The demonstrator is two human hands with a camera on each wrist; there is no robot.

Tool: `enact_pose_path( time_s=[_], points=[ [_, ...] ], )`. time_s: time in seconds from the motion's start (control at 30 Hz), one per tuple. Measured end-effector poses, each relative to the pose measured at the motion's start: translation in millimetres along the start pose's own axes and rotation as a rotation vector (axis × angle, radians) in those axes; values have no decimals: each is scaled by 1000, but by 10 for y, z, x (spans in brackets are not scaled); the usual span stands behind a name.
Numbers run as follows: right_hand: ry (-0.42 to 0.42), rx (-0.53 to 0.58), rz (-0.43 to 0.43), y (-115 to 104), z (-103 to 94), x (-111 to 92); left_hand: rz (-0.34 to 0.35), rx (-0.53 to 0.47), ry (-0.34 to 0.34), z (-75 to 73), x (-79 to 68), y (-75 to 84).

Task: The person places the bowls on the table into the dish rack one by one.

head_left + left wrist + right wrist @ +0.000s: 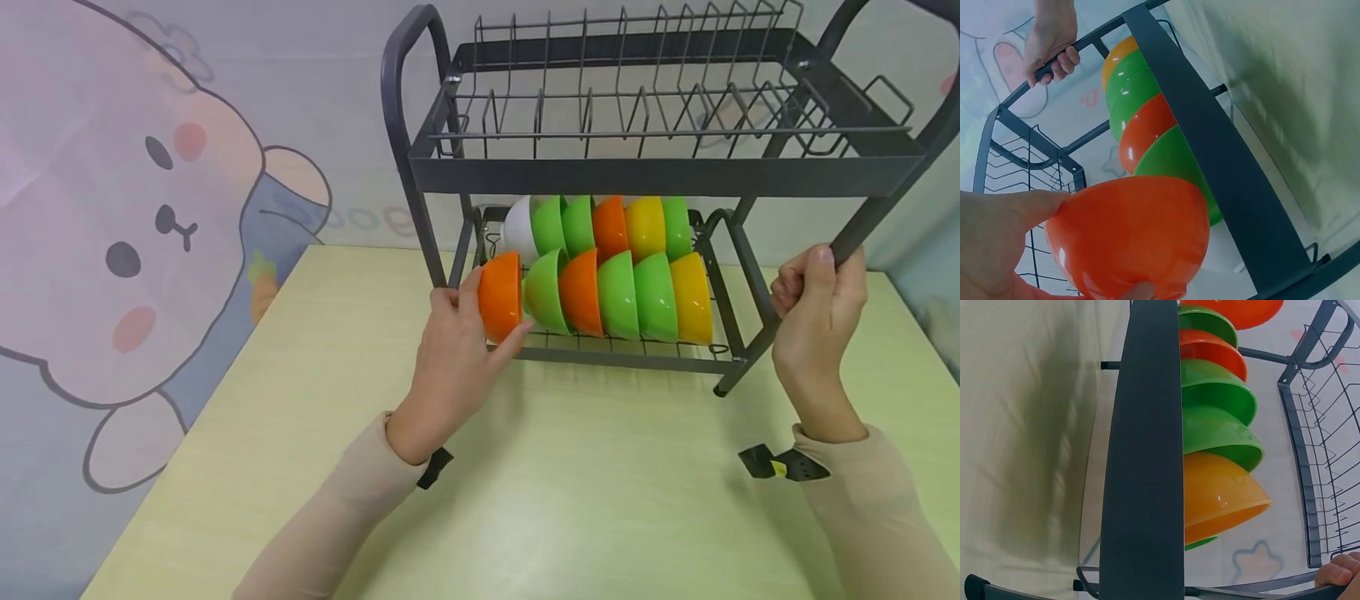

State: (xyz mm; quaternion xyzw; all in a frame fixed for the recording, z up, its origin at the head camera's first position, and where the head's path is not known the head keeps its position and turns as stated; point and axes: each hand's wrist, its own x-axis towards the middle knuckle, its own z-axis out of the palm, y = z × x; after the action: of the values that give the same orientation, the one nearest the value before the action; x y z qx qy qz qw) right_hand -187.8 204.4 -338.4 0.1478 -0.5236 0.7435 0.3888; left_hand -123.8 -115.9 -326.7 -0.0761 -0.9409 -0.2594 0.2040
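Observation:
My left hand (pixel 456 354) holds an orange bowl (pixel 500 287) at the left end of the front row on the rack's lower tier. In the left wrist view that orange bowl (pixel 1129 234) fills the foreground, thumb and fingers around it. My right hand (pixel 817 321) grips the right side post of the black dish rack (pixel 667 177). Beside the held bowl stand a green bowl (pixel 545 292), another orange bowl (pixel 581 292), more green ones and a yellow bowl (pixel 692 298), all on edge. Part of the held bowl's underside is hidden by my fingers.
Behind the front row, a white bowl (pixel 519 232) and several coloured bowls stand on the lower tier. The upper tier is a wire basket (pixel 622 112). The rack stands on a pale table (pixel 600 483) before a cartoon-printed backdrop (pixel 150 208).

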Motion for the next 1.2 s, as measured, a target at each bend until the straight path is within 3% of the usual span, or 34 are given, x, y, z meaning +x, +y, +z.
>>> enact_pose_path(
  time_s=[0.2,0.33,0.73,0.97,1.2],
  points=[
    [17,14,20,21,7,3,36,126,44,44,53,52],
    [19,14,14,37,-1,11,34,156,49,78,103,70],
    [32,18,13,55,1,9,-8,197,-30,201,224,82],
    [41,21,13,58,2,8,8,193,-62,254,287,46],
    [25,4,-1,63,-7,6,-21,174,-100,303,343,11]
  ],
)
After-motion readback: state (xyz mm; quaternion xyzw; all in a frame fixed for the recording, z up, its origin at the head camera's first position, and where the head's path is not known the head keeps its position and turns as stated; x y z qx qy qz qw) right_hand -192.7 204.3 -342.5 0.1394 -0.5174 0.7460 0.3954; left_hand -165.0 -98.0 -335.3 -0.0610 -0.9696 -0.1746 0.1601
